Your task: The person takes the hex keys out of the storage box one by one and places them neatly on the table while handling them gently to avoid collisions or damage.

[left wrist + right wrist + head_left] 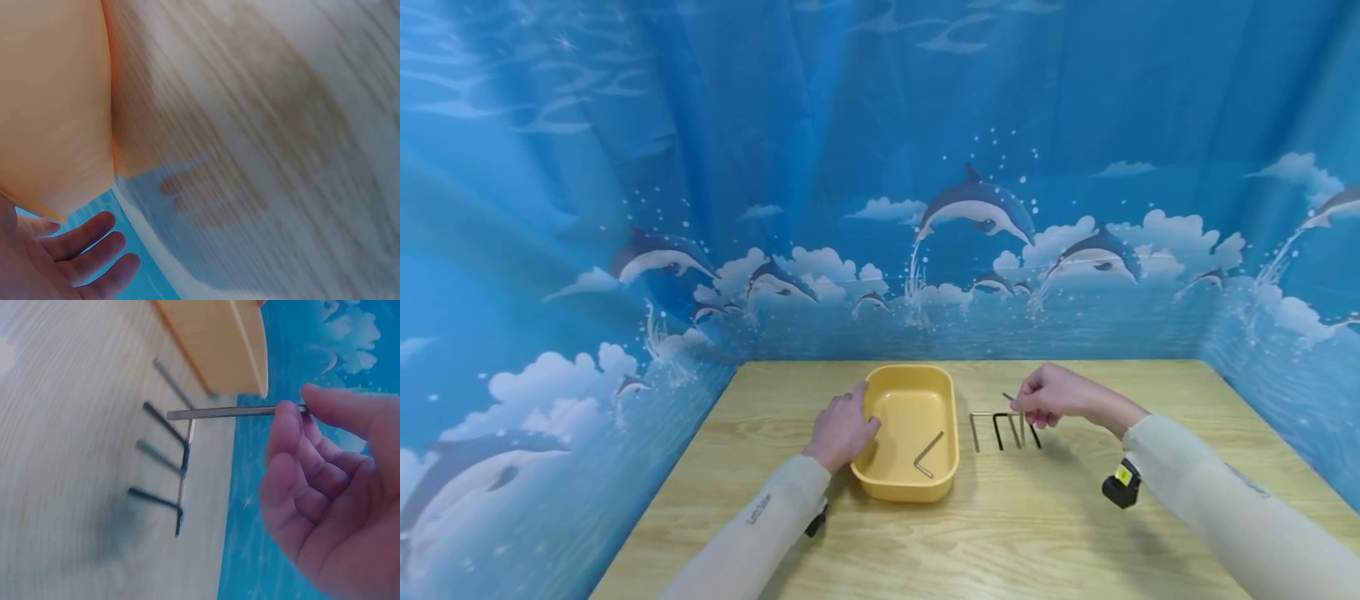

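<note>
My left hand [842,427] grips the left side of a yellow plastic basin [904,493], thumb over the rim and the other fingers outside the wall. In the left wrist view, the fingers [94,245] reach out past the basin's wall [56,100]. One L-shaped hex key [928,457] lies in the basin. To the right of it, my right hand [1051,395] pinches a silver hex key [222,413] between thumb and fingertips, raised over the table. Below, several silver and black hex keys [164,457] lie in a row on the table.
The light wooden table [1000,533] ends at the back against a blue curtain [850,125] printed with dolphins and clouds, which also hangs along both sides. The basin stands left of the row of keys.
</note>
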Motion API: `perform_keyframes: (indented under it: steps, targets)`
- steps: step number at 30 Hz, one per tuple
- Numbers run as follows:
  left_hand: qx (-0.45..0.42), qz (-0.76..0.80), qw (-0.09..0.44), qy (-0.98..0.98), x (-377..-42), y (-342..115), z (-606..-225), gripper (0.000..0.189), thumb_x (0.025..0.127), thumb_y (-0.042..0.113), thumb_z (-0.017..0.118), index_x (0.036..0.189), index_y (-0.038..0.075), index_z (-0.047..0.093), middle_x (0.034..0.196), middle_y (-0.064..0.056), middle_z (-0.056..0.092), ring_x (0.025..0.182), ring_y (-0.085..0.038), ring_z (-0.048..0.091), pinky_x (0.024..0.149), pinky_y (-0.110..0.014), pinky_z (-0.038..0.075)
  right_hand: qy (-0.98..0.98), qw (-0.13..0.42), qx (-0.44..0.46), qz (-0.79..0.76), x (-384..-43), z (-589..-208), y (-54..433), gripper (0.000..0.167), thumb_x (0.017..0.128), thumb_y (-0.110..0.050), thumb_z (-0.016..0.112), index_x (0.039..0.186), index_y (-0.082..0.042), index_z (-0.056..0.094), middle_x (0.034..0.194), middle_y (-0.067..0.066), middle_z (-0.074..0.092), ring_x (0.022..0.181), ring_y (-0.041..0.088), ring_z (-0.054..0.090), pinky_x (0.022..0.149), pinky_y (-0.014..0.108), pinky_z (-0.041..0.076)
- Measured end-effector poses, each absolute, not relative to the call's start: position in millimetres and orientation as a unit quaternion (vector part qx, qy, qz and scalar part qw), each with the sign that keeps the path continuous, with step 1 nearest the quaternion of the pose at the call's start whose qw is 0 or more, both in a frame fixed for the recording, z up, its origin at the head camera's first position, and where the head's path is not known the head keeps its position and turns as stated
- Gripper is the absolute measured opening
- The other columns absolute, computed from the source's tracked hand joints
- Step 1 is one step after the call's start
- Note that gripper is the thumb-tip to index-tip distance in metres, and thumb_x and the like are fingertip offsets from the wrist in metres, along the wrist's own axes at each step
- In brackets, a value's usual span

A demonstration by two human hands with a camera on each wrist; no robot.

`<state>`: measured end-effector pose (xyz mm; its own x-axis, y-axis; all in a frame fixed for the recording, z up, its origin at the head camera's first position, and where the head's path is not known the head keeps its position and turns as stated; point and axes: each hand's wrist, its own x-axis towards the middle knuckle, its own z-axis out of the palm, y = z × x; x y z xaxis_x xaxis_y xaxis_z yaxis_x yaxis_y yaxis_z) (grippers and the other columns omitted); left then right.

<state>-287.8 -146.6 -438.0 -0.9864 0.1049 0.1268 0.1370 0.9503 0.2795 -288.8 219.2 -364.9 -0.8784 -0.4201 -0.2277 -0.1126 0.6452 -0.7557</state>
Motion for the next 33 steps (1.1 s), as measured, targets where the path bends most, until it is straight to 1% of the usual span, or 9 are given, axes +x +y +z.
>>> perform_keyframes:
  steps: [6, 8, 13, 17, 20, 24, 26, 29, 33]
  targets:
    - [-0.064, -0.151, 0.056, -0.985, -290, -144, -437, 0.066, 0.095, 0.036, 0.059, 0.152, 0.009, 0.039, 0.129, -0.021, 0.063, 0.117, -0.038, 0.061, 0.095, -0.054, 0.053, 0.897, 0.184, -0.124, -0.382, -286, -374, 238, 0.027, 0.096, -0.021, 0.067, 0.081, 0.001, 0.069, 0.065, 0.007, 0.066, 0.053, 0.013, 0.057, 0.050, 0.025, 0.047]
    - [-0.063, -0.152, 0.052, -0.985, -291, -143, -437, 0.067, 0.095, 0.036, 0.059, 0.153, 0.009, 0.038, 0.130, -0.021, 0.063, 0.118, -0.037, 0.061, 0.096, -0.054, 0.052, 0.900, 0.182, -0.113, -0.379, -285, -378, 244, 0.028, 0.097, -0.020, 0.066, 0.076, -0.001, 0.068, 0.061, 0.005, 0.064, 0.050, 0.011, 0.052, 0.049, 0.024, 0.045]
    - [-0.059, -0.150, 0.046, -0.986, -289, -144, -438, 0.068, 0.096, 0.036, 0.060, 0.154, 0.010, 0.037, 0.132, -0.020, 0.062, 0.118, -0.037, 0.060, 0.097, -0.054, 0.052, 0.906, 0.177, -0.089, -0.373, -285, -389, 255, 0.036, 0.096, -0.018, 0.066, 0.063, -0.007, 0.060, 0.052, 0.000, 0.054, 0.046, 0.009, 0.041, 0.048, 0.024, 0.040]
    - [-0.058, -0.149, 0.050, -0.986, -288, -145, -439, 0.067, 0.095, 0.035, 0.060, 0.153, 0.009, 0.038, 0.130, -0.021, 0.063, 0.117, -0.037, 0.061, 0.096, -0.054, 0.052, 0.917, 0.159, -0.074, -0.359, -287, -396, 259, 0.039, 0.094, -0.018, 0.067, 0.058, -0.010, 0.056, 0.050, -0.001, 0.053, 0.044, 0.009, 0.040, 0.047, 0.024, 0.040]
    - [-0.056, -0.150, 0.049, -0.986, -285, -146, -442, 0.067, 0.095, 0.035, 0.060, 0.152, 0.009, 0.039, 0.129, -0.021, 0.063, 0.116, -0.037, 0.061, 0.096, -0.054, 0.052, 0.930, 0.142, -0.067, -0.332, -288, -404, 259, 0.040, 0.093, -0.019, 0.068, 0.055, -0.011, 0.057, 0.048, -0.002, 0.054, 0.042, 0.009, 0.040, 0.047, 0.025, 0.042]
    - [-0.053, -0.149, 0.046, -0.986, -283, -147, -445, 0.067, 0.095, 0.035, 0.061, 0.153, 0.009, 0.039, 0.129, -0.022, 0.063, 0.117, -0.037, 0.061, 0.096, -0.054, 0.052, 0.951, 0.122, -0.072, -0.275, -289, -413, 256, 0.043, 0.093, -0.020, 0.067, 0.051, -0.013, 0.057, 0.043, -0.005, 0.045, 0.039, 0.009, 0.034, 0.054, 0.029, 0.044]
    - [-0.051, -0.149, 0.044, -0.987, -283, -147, -445, 0.068, 0.095, 0.035, 0.060, 0.154, 0.009, 0.038, 0.130, -0.021, 0.062, 0.118, -0.037, 0.061, 0.096, -0.053, 0.052, 0.960, 0.110, -0.072, -0.248, -290, -417, 254, 0.045, 0.092, -0.020, 0.065, 0.049, -0.015, 0.054, 0.042, -0.007, 0.039, 0.039, 0.009, 0.031, 0.057, 0.029, 0.045]
    - [-0.054, -0.151, 0.046, -0.986, -286, -146, -444, 0.068, 0.095, 0.035, 0.059, 0.154, 0.008, 0.037, 0.132, -0.021, 0.062, 0.119, -0.037, 0.060, 0.096, -0.053, 0.052, 0.968, 0.096, -0.062, -0.221, -291, -421, 252, 0.047, 0.090, -0.020, 0.066, 0.047, -0.018, 0.048, 0.042, -0.008, 0.035, 0.039, 0.009, 0.029, 0.055, 0.029, 0.043]
    - [-0.054, -0.148, 0.047, -0.986, -289, -145, -442, 0.068, 0.095, 0.036, 0.059, 0.154, 0.008, 0.037, 0.131, -0.021, 0.063, 0.118, -0.036, 0.061, 0.095, -0.054, 0.053, 0.973, 0.091, -0.052, -0.205, -294, -427, 249, 0.048, 0.090, -0.022, 0.068, 0.047, -0.021, 0.046, 0.042, -0.008, 0.036, 0.040, 0.008, 0.031, 0.051, 0.027, 0.041]
